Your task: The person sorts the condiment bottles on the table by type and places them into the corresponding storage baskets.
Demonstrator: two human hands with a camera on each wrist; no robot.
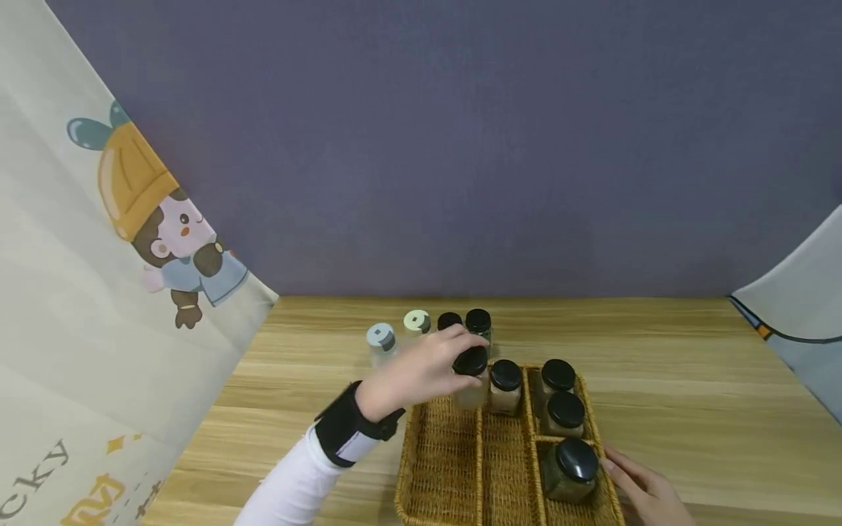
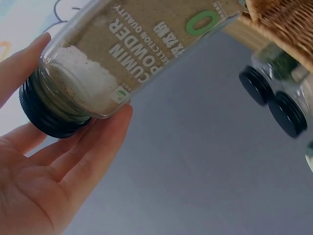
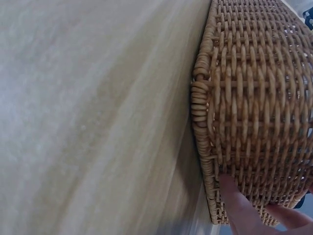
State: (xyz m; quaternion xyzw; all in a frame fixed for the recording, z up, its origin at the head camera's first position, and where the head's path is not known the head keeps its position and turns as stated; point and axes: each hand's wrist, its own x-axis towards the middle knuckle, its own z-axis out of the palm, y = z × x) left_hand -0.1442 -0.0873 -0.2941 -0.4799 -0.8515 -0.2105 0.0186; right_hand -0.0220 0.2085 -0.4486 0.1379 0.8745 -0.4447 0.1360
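Note:
My left hand (image 1: 427, 365) grips a glass jar of cumin powder (image 2: 142, 44) near its black lid (image 2: 51, 110), fingers and thumb on opposite sides. In the head view this jar is at the far end of the left compartment of a wicker basket (image 1: 437, 464); whether it touches the bottom cannot be seen. Straight fingers of my right hand (image 1: 647, 489) rest against the basket's right outer wall (image 3: 254, 107). A black-lidded jar (image 1: 506, 383) stands in the middle compartment. On the right side are two jars behind a divider and a larger jar (image 1: 571, 471) in front.
Behind the basket on the wooden table (image 1: 658, 380) stand two more black-lidded jars, one a dark-filled jar (image 1: 479, 325). To their left are a shaker with a pale yellow-green lid (image 1: 417, 320) and one with a pale blue lid (image 1: 381, 336). A grey-blue backdrop (image 1: 460, 146) rises behind.

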